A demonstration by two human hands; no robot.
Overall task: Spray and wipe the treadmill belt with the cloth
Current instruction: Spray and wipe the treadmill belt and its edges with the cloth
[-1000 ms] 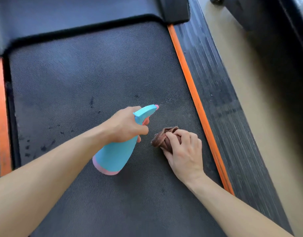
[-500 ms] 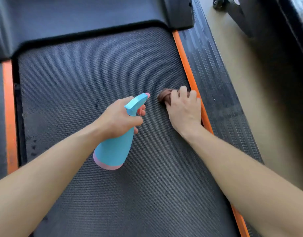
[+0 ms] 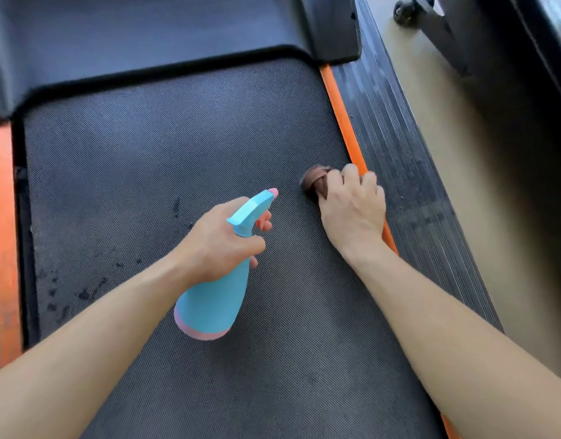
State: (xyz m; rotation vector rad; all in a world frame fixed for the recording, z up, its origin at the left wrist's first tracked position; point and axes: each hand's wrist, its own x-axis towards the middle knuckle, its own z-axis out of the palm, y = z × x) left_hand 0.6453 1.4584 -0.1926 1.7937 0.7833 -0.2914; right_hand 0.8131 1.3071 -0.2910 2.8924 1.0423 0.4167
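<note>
L hand (image 3: pixel 220 245) grips spray bottle (image 3: pixel 209 305); R hand (image 3: pixel 352 207) clutches cloth (image 3: pixel 315 182) by orange edge strip (image 3: pixel 339 112).

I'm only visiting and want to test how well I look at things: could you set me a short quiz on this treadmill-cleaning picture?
1. True or false: the left hand holds the blue spray bottle.
2. Where on the belt does the right hand press the brown cloth? A) at its middle B) beside the right orange strip C) at its near end
3. Fill in: most of the dark spots lie on the belt's ___ side.

Key: 1 true; 2 B; 3 left.
</note>
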